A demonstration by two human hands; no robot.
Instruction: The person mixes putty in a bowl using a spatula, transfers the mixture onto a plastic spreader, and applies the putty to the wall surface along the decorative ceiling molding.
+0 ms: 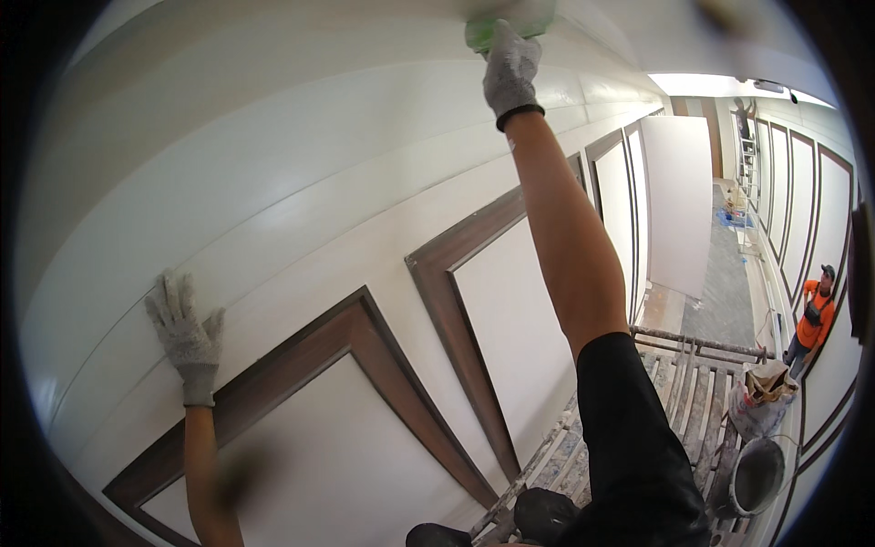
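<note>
My left hand, in a light grey knit glove, lies flat against the white wall with its fingers spread. Just below it runs the brown frame moulding of a wall panel. High overhead, my right hand, gloved the same way with a dark cuff, is closed on a flat green-edged tool. The tool is against the upper white surface, and its far side is blurred, so its exact kind is unclear. My right arm stretches up across a second brown-framed panel.
Under me is a stained slatted scaffold platform with an end rail. A bucket and an open bag stand at its right. Below, a person in an orange shirt stands; another person is near a far ladder.
</note>
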